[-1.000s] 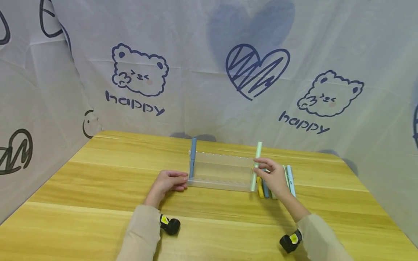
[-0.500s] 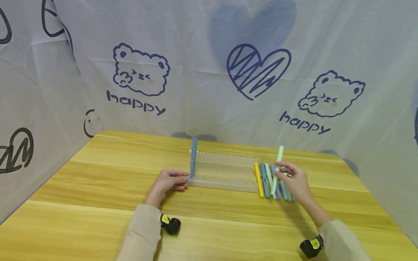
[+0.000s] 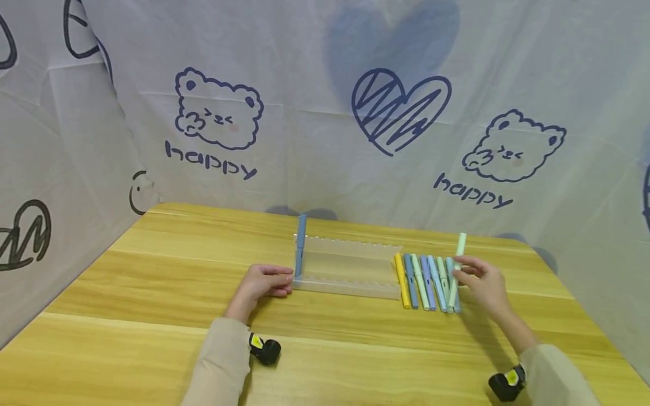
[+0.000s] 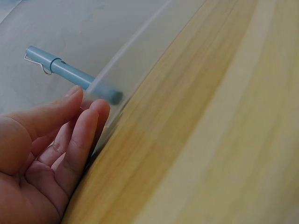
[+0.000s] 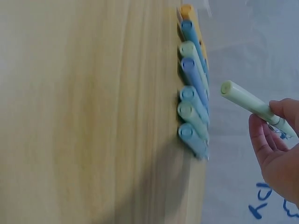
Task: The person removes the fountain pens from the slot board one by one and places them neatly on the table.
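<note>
My right hand (image 3: 484,285) pinches a light green capped pen (image 5: 247,101) between thumb and fingers, tilted and raised over the right end of a row of pens. In the right wrist view the pen's blunt end points away from the hand (image 5: 282,161). My left hand (image 3: 264,282) holds the left front corner of a clear plastic pen rack (image 3: 350,290), its thumb and fingertips at the edge in the left wrist view. One blue pen (image 3: 301,245) with a wire clip leans in the rack's leftmost place, just beyond the left fingers (image 4: 84,128).
Right of the rack, several pens lie side by side: a yellow pen (image 3: 402,282) nearest it, then a dark blue pen (image 3: 411,282), a purple pen (image 3: 428,285) and pale green and light blue ones. A printed cloth (image 3: 315,113) hangs behind the wooden table (image 3: 355,349).
My right hand has carried the light green pen rightward, from the rack's right end across the row of pens to its far end. The left hand and rack stay put.
</note>
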A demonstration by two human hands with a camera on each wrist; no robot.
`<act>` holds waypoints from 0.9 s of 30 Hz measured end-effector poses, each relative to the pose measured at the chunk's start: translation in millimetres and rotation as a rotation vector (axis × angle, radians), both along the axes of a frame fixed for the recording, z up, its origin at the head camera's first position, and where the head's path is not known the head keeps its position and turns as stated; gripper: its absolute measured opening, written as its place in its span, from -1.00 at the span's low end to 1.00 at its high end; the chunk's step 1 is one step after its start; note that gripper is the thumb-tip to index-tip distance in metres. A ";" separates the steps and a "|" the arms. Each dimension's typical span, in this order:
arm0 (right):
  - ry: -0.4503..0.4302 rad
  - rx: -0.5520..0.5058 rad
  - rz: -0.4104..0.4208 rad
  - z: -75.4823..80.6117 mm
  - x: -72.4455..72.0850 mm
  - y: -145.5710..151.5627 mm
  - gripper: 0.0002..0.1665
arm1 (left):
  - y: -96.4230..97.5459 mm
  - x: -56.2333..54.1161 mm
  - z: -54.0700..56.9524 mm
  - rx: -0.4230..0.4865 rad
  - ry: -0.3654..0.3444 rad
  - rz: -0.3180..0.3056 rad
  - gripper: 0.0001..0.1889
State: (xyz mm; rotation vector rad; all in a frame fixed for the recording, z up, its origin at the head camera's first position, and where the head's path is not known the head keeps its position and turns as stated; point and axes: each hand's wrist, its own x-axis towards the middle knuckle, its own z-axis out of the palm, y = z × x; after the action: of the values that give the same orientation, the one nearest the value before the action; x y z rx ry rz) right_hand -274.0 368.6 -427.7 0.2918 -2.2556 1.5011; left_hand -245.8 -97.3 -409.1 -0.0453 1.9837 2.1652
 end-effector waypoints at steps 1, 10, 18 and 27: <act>-0.001 0.004 -0.006 -0.7 -1.4 3.4 -0.31 | 0.0 0.0 -0.2 -0.001 -0.001 0.000 -0.70; -0.059 0.055 -0.004 4.8 -4.3 21.0 0.02 | 0.5 0.3 0.2 0.004 -0.004 0.003 -0.69; -0.191 0.121 -0.007 27.6 12.0 11.1 -0.29 | 0.3 0.0 0.4 -0.001 -0.007 0.004 -0.69; -0.369 0.285 -0.058 50.5 29.9 -12.4 -0.45 | 0.1 0.2 0.2 0.003 0.002 -0.001 -0.69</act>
State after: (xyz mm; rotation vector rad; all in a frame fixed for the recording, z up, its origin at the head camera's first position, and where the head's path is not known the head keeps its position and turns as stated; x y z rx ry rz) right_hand -244.1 356.2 -377.2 0.0274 -2.7482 1.2855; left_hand -245.6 -97.3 -409.0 -0.0415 1.9809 2.1687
